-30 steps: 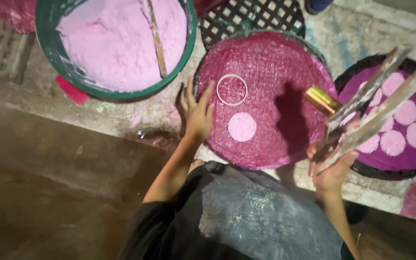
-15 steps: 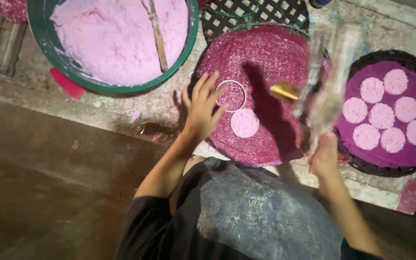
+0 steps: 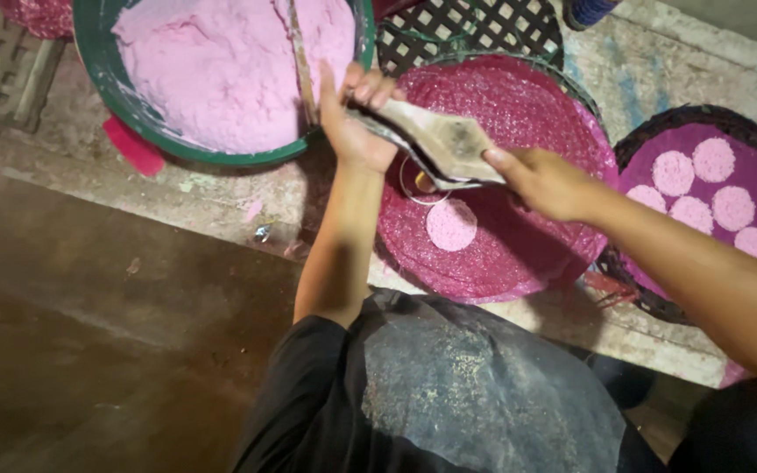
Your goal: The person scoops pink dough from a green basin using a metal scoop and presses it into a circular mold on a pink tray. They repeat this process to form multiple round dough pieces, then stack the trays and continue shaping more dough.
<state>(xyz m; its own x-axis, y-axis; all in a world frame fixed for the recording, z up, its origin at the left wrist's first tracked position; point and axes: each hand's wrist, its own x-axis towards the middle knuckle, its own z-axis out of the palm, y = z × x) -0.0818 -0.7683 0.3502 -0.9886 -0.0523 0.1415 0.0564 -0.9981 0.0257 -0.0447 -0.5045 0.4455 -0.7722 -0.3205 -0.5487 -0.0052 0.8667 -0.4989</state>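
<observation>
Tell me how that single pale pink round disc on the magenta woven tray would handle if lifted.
The pale pink disc looks thin and flat, so probably light. It matches the soft pink paste in the green basin, so likely floppy or crumbly. The magenta woven tray is textured, so it may cling.

Dim light; worn brown floor (image 3: 89, 350); stained pale concrete ledge (image 3: 676, 70).

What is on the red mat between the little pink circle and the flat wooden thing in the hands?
In the head view, a thin wire ring lies on the red mat, between the pink disc and the wooden paddle held above.
</observation>
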